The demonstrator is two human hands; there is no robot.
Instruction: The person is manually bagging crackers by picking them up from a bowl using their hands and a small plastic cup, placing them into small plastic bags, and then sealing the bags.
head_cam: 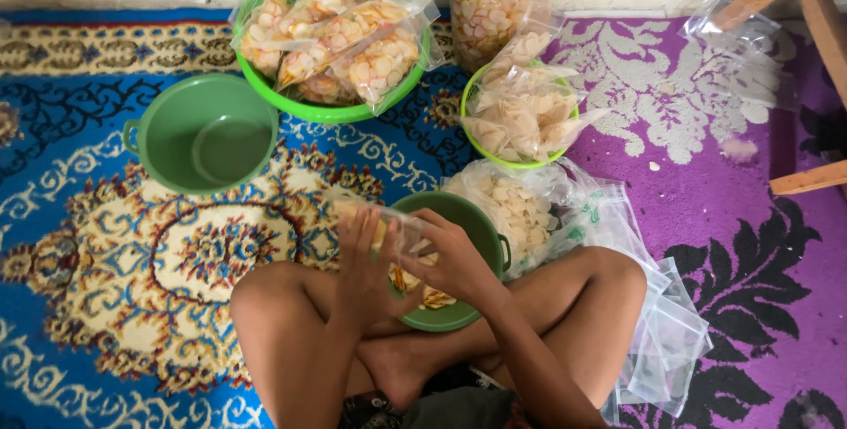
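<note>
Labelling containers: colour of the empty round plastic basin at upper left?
Green, plain; the empty round plastic basin shows in the head view.

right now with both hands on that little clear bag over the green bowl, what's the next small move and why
Probably pinch the bag's top shut. Both the left hand and the right hand hold the small clear bag above the dark green bowl, and it seems to hold pale crackers already. Closed bags of the same crackers are piled in the bright green basin. How full this bag is, I cannot tell.

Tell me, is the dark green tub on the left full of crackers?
No, the dark green tub sits empty on the carpet, its bare bottom showing.
</note>
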